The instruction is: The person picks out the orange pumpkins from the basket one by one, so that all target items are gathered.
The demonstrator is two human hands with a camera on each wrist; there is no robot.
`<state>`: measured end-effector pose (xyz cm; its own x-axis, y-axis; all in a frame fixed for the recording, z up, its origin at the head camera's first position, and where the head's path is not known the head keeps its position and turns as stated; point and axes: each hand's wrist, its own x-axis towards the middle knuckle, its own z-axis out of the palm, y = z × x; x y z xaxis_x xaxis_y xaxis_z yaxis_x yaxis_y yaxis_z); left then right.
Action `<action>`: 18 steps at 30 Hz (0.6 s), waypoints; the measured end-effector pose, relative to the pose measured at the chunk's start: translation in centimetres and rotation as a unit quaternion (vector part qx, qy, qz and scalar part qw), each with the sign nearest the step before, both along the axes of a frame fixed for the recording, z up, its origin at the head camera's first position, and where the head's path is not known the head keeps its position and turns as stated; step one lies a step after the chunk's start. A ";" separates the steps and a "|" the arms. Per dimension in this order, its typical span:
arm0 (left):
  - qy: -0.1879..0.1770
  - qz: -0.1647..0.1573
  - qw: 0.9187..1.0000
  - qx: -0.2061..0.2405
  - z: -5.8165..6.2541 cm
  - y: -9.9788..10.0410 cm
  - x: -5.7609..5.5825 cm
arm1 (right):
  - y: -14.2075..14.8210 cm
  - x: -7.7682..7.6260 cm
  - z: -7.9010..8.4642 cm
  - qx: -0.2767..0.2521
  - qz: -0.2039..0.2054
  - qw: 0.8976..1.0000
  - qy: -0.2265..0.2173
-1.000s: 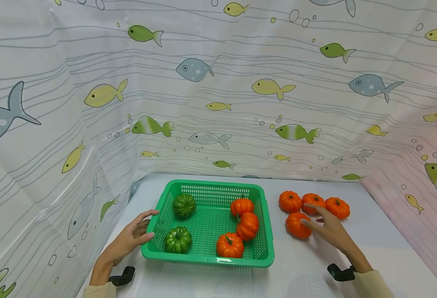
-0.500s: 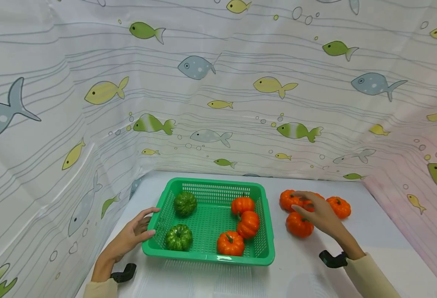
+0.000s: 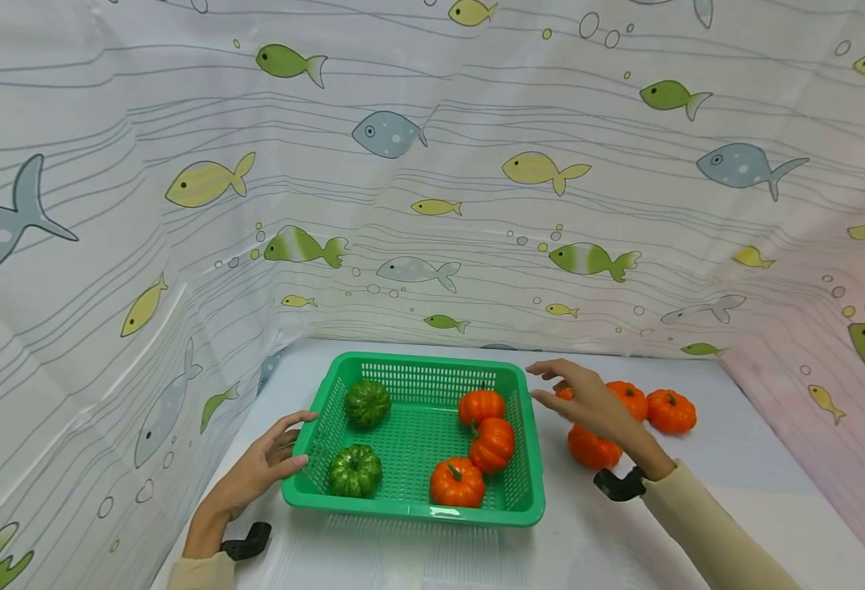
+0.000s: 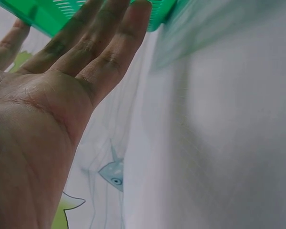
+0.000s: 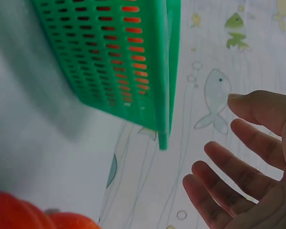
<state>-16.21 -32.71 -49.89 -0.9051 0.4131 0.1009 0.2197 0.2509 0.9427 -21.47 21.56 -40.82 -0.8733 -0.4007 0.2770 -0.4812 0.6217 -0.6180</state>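
A green plastic basket (image 3: 410, 510) stands on the white table, holding two dark green pumpkins (image 3: 354, 471) on its left and three small orange pumpkins (image 3: 457, 483) on its right. My left hand (image 3: 258, 465) is at the basket's left rim, thumb and fingers extended; in the left wrist view its fingers (image 4: 112, 57) overlap the basket wall. Just outside the right rim hovers my right hand (image 3: 587, 401), fingers loosely bent and parted. The right wrist view shows nothing between those fingers (image 5: 240, 167), with the slotted basket side (image 5: 105, 62) close by.
Several more orange pumpkins (image 3: 671, 411) lie on the table right of the basket, one of them mostly hidden behind my right hand. A fish-patterned curtain (image 3: 432, 238) rises behind the table and along both sides. Each wrist carries a black camera mount (image 3: 248, 542).
My right hand has moved left, from over the loose orange pumpkins to beside the basket's right rim. My left hand, the basket and the pumpkins have stayed in place.
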 end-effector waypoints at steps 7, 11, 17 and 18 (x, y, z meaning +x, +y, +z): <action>0.003 0.002 1.000 -0.003 -0.1 0.0 -0.1 | -2.5 -0.9 0.4 -0.004 0.049 0.999 0.003; -0.005 -0.001 1.000 0.008 -0.1 -0.1 0.0 | -3.8 -1.3 0.6 0.003 0.079 0.997 0.006; -0.008 -0.008 1.000 0.018 0.0 -0.1 0.0 | -5.8 -1.8 0.7 0.019 0.116 0.993 -0.003; -0.009 -0.009 1.000 0.018 0.0 -0.1 0.0 | -6.1 -1.9 0.7 0.022 0.124 0.992 -0.004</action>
<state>-16.24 -32.78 -49.87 -0.8990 0.4263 0.1008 0.2075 0.2119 0.9550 -23.38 15.42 -40.12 -0.7487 -0.6148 0.2481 -0.6177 0.5110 -0.5978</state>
